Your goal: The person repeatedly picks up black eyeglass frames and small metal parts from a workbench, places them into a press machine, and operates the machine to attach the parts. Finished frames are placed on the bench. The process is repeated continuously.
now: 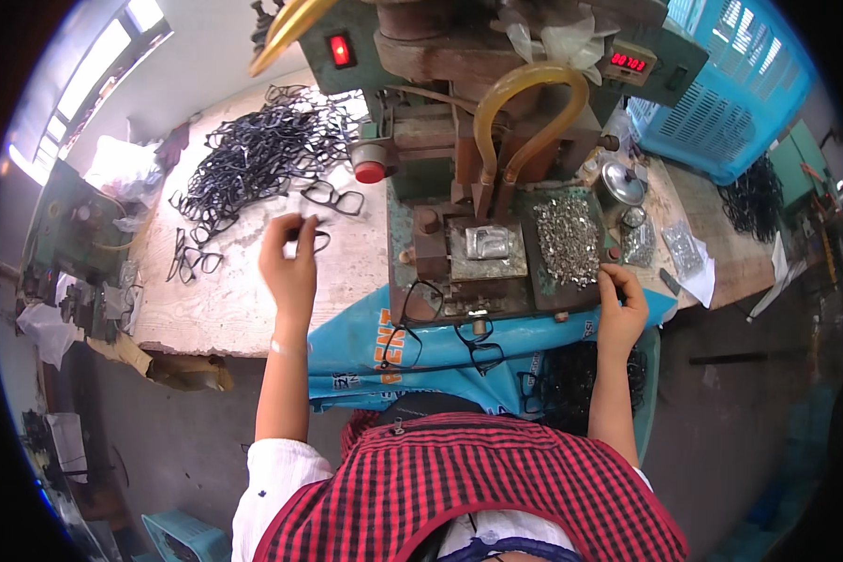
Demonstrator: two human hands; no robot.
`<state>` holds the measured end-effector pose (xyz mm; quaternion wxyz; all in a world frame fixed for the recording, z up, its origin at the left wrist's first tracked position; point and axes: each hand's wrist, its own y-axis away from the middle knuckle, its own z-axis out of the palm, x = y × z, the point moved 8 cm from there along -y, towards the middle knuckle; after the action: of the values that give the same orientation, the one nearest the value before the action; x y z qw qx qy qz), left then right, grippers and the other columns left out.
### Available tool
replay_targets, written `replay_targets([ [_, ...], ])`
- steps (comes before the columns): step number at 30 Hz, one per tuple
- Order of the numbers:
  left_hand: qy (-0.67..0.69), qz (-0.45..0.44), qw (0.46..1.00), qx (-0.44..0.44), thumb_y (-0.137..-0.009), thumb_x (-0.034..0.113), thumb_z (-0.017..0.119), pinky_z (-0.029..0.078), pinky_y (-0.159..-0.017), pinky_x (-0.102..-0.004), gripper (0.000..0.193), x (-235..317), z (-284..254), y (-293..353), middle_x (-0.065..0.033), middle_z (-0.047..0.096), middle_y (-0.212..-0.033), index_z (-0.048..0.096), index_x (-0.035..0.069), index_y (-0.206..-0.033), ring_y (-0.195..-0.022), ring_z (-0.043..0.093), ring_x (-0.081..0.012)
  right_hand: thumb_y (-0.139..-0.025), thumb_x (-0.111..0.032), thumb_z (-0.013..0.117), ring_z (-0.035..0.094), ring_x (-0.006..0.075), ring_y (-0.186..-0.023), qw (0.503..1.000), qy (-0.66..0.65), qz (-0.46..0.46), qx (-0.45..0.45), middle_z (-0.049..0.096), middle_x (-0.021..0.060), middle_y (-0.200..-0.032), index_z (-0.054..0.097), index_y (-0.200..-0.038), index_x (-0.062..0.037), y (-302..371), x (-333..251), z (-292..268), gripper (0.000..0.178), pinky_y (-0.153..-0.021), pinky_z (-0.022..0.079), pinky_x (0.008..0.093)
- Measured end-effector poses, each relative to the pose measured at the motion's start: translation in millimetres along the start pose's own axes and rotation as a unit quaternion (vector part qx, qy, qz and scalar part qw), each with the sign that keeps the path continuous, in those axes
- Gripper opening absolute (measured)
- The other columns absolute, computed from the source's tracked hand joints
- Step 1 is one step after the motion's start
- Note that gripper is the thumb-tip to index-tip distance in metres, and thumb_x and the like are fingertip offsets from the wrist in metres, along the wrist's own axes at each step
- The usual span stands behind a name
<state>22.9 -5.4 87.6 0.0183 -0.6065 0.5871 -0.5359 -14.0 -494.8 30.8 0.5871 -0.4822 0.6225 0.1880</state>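
My left hand is over the white tabletop with its fingers closed on a dark eyeglass frame; one rim shows beside the fingertips. Beyond it lies another black eyeglass frame, near a large heap of black frames. My right hand is pinched at the near right corner of a heap of small metal parts; whatever its fingertips hold is too small to make out. Between my hands is the press's metal fixture. Two black eyeglass frames rest at the machine's front edge, over blue plastic sheeting.
The green press has a red push button and a yellowish hose. A lidded metal pot and bags of small parts stand right. A blue basket is behind. More black frames fill a container below.
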Motion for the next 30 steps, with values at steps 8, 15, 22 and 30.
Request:
replay_targets([
  [8, 0.198, 0.451, 0.859, -0.137, -0.072, 0.001, 0.083, 0.063, -0.076, -0.0393, 0.029, 217.1, 27.8, 65.5, -0.0101, 0.073, -0.102, 0.062, 0.005, -0.092, -0.088, 0.073, -0.0269, -0.09, -0.008, 0.074, 0.064, 0.013, -0.087, 0.999, -0.003, -0.04, -0.013, 0.072, 0.0047, -0.095, 0.074, -0.104, -0.0009, -43.9, -36.9, 42.0, 0.016, -0.078, 0.05, 0.0278],
  [15, 0.165, 0.479, 0.846, -0.165, -0.075, 0.007, 0.083, 0.064, -0.08, -0.0385, 0.026, 221.7, 41.2, 67.5, -0.0082, 0.074, -0.101, 0.061, 0.008, -0.089, -0.081, 0.071, -0.021, -0.093, -0.006, 0.072, 0.063, 0.0097, -0.088, 0.999, -0.033, 0.018, 0.001, 0.07, 0.0023, -0.095, 0.073, -0.105, -0.0031, -33.4, 4.6, 22.4, 0.013, -0.078, 0.05, 0.0256],
  [22, 0.154, 0.452, 0.861, -0.174, -0.083, 0.01, 0.077, 0.06, -0.093, -0.0412, 0.017, 208.2, 31.1, 72.5, -0.0084, 0.071, -0.116, 0.064, 0.009, -0.094, -0.08, 0.066, -0.0213, -0.097, -0.004, 0.068, 0.064, 0.0132, -0.098, 0.984, -0.176, 0.01, -0.004, 0.071, 0.0061, -0.106, 0.07, -0.111, 0.0, -40.0, 26.3, 75.6, 0.015, -0.09, 0.051, 0.0273],
  [30, -0.291, 0.075, 0.954, 0.004, -0.088, 0.019, 0.076, 0.042, -0.109, -0.0475, 0.038, -98.4, -84.0, -22.1, -0.0201, 0.063, -0.134, 0.067, 0.008, -0.124, -0.128, 0.056, -0.0393, -0.097, -0.005, 0.069, 0.064, 0.0117, -0.097, 0.988, -0.137, 0.027, -0.07, 0.07, 0.0037, -0.105, 0.071, -0.112, -0.0009, -27.8, 16.9, 53.5, 0.016, -0.087, 0.05, 0.026],
])
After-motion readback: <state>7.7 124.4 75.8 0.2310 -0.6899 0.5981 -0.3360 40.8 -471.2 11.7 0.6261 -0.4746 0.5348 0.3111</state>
